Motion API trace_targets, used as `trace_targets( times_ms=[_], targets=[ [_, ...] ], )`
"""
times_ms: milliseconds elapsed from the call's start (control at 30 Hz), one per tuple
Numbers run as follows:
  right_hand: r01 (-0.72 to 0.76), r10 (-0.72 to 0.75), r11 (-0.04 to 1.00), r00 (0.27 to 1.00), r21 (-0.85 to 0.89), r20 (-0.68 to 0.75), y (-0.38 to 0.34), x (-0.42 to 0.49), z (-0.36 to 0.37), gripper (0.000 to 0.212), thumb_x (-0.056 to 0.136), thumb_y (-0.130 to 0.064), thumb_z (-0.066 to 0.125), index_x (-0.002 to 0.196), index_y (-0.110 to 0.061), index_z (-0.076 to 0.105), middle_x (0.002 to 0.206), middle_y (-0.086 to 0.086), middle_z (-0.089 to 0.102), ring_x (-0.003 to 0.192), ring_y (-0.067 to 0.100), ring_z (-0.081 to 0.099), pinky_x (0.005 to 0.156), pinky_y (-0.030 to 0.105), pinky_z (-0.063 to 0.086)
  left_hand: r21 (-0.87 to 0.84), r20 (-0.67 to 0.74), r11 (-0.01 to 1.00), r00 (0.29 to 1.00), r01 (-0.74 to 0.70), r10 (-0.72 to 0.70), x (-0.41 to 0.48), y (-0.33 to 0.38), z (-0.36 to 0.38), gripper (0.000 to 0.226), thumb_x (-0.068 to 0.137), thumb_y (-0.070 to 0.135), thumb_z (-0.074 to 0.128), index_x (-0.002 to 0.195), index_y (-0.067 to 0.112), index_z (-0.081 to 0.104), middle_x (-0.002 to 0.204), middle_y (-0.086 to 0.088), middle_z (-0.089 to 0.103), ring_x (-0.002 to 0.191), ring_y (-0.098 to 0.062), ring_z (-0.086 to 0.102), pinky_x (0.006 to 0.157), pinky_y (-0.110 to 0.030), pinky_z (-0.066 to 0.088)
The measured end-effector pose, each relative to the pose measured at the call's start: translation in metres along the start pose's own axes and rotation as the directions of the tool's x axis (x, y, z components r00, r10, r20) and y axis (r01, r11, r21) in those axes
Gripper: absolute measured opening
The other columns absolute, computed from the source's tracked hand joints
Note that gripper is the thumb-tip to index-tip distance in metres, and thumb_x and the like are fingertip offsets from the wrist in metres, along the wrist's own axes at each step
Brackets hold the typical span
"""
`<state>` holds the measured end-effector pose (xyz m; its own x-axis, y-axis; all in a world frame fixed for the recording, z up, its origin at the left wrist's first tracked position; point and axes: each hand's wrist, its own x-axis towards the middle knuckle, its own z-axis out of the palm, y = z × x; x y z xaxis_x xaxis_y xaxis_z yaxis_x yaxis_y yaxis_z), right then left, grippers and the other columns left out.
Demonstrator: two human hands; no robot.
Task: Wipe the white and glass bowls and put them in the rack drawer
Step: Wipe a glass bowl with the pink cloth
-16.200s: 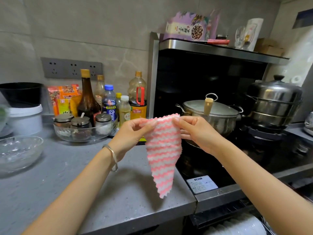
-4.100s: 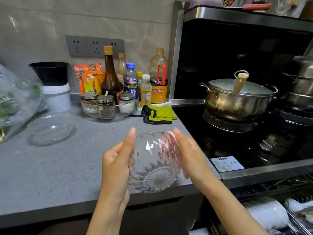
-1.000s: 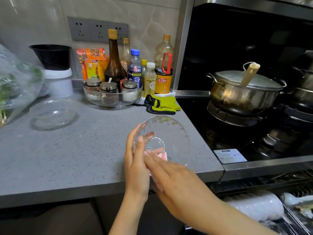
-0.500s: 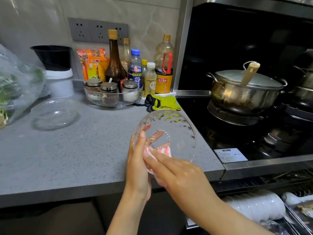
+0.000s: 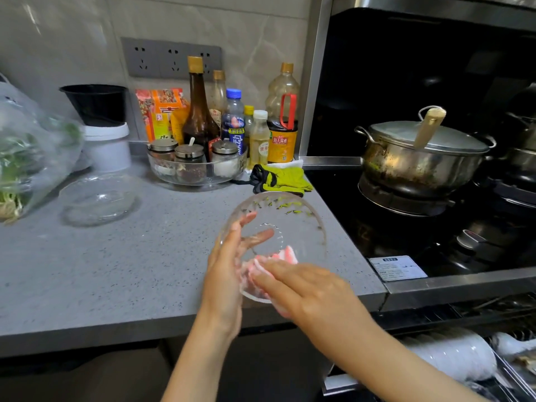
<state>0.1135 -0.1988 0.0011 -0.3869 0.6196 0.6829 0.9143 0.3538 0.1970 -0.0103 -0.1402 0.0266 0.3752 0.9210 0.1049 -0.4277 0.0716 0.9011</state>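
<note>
Since half a second ago your cloth (image 5: 285, 253) has slid from the base toward the lower wall of the glass bowl (image 5: 293, 213). Your left hand (image 5: 224, 274) pinches the bowl's left rim, thumb in front and fingers spread behind the glass, holding it tilted above the counter edge (image 5: 121, 288), mouth toward you. Your right hand (image 5: 307, 288) presses the cloth inside with flat fingers. The rack drawer (image 5: 510, 369) lies low to your right, nearer the right hand, so the bowl probably has to cross over.
</note>
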Motion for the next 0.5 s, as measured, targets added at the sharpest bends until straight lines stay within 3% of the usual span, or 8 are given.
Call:
trace_targets(
  times_ms=[100,200,267,333,400,500],
  targets=[
    [0.033,-0.032,0.998,0.999,-0.056,0.021,0.013,-0.005,0.000,0.030,0.097,-0.015,0.046,0.109,-0.015,0.074,0.117,0.002,0.069,0.105,0.014,0.067,0.088,0.028,0.054,0.014,-0.003,1.000,1.000,-0.010,0.010,0.002,0.002,-0.005,0.043,0.083,0.046,0.047,0.120,0.029,0.061,0.113,0.000,0.071,0.092,-0.023,0.072,0.066,-0.032,0.059],
    [-0.060,0.060,0.998,0.998,-0.010,-0.023,0.000,0.000,0.006,0.030,0.083,-0.014,0.057,0.108,-0.015,0.074,0.114,0.001,0.071,0.094,0.012,0.070,0.073,0.025,0.057,-0.062,-0.049,0.998,0.999,-0.006,0.003,-0.004,-0.010,0.009,0.037,0.076,0.041,0.054,0.109,0.032,0.067,0.120,0.001,0.068,0.103,-0.024,0.068,0.080,-0.036,0.055],
    [-0.112,0.114,0.992,0.993,0.061,-0.031,-0.007,0.004,0.007,0.033,0.081,-0.014,0.059,0.112,-0.014,0.072,0.115,-0.001,0.070,0.090,0.011,0.071,0.065,0.025,0.057,-0.093,-0.067,0.996,0.998,0.016,-0.022,-0.006,-0.015,0.015,0.039,0.078,0.042,0.053,0.114,0.032,0.063,0.115,0.002,0.070,0.101,-0.024,0.069,0.084,-0.039,0.051],
    [-0.074,0.075,0.996,0.997,0.051,-0.006,-0.003,0.002,0.006,0.034,0.087,-0.017,0.050,0.114,-0.014,0.071,0.119,0.001,0.068,0.096,0.013,0.070,0.070,0.025,0.056,-0.064,-0.060,0.997,0.998,0.031,-0.035,-0.003,-0.011,0.010,0.036,0.088,0.043,0.045,0.117,0.030,0.061,0.111,0.001,0.072,0.099,-0.028,0.069,0.085,-0.041,0.052],
    [0.010,-0.011,1.000,0.999,0.015,0.052,0.008,-0.004,0.006,0.034,0.091,-0.019,0.048,0.116,-0.013,0.069,0.122,0.003,0.067,0.105,0.015,0.067,0.083,0.027,0.055,-0.009,-0.041,1.000,0.999,0.011,-0.011,0.004,-0.005,0.000,0.039,0.087,0.045,0.043,0.117,0.029,0.061,0.110,-0.001,0.072,0.096,-0.029,0.070,0.076,-0.038,0.056],
    [0.050,-0.045,0.997,0.996,-0.060,0.080,0.019,-0.009,0.007,0.032,0.081,-0.014,0.067,0.112,-0.012,0.071,0.119,0.005,0.068,0.106,0.017,0.067,0.089,0.029,0.054,0.008,-0.047,1.000,0.999,0.003,-0.002,0.008,-0.005,-0.003,0.044,0.078,0.045,0.051,0.117,0.028,0.062,0.110,-0.001,0.071,0.093,-0.027,0.071,0.068,-0.034,0.058]
  ],
)
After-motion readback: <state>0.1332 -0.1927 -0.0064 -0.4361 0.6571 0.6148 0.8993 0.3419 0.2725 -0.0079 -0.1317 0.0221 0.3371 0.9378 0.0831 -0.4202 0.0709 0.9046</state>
